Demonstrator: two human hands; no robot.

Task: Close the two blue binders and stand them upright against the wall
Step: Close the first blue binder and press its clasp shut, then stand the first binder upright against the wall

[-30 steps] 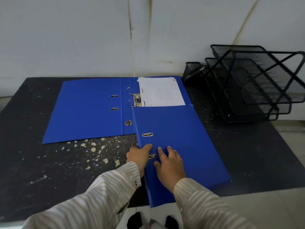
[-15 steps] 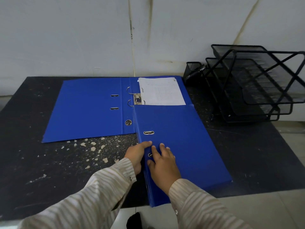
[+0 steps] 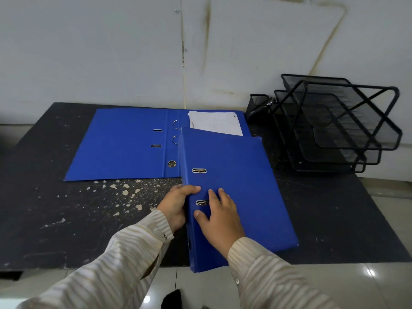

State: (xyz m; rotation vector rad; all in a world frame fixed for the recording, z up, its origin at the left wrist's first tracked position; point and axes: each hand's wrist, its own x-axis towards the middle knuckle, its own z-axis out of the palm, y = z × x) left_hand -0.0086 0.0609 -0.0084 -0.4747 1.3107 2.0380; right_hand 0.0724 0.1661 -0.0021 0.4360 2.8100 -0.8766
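Observation:
A closed blue binder lies tilted at the table's front, its spine side raised off the surface and its near corner past the table edge. My left hand grips the spine from the left, thumb on the cover. My right hand rests flat on the cover beside the lower metal slot. Behind it, a second blue binder lies open flat near the wall, its rings exposed and white paper on its right half.
The black table has pale chipped spots in front of the open binder. A black mesh letter tray and a small mesh pen cup stand at the back right against the white wall. Tiled floor lies below the front edge.
The closed binder's spine side has lifted off the table and now covers more of the open binder's rings. My left hand has wrapped further around the spine.

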